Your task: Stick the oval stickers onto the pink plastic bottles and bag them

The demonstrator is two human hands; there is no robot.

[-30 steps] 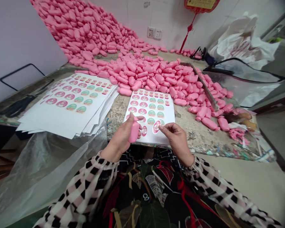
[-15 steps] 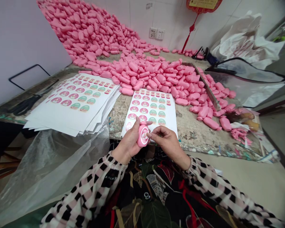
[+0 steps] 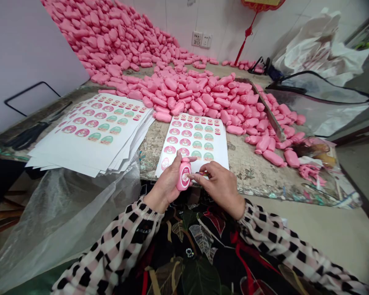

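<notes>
A small pink bottle (image 3: 184, 184) with an oval pink-and-white label (image 3: 185, 176) on its front rests in my left hand (image 3: 167, 180), whose thumb and fingers close around its sides. It is held upright in front of my body, at the table's near edge. My right hand (image 3: 221, 186) is just to the right, its thumb stretched out to touch the label's face while the other fingers curl, apart from the thumb. Behind both hands lies a white sticker sheet (image 3: 217, 162) with rows of pink and green labels, partly hidden by the left hand and bottle.
A stack of sticker sheets (image 3: 70, 157) lies on the left of the worn table (image 3: 236, 153). Pink bottles (image 3: 184, 92) heap up across the back. Black scissors-like handles (image 3: 24, 137), a metal bar (image 3: 269, 112) and a clear plastic sheet (image 3: 80, 217) are around the sides.
My right thumb stays on the label while the index finger has lifted away from it. The bottle has turned slightly, and the view has shifted a little.
</notes>
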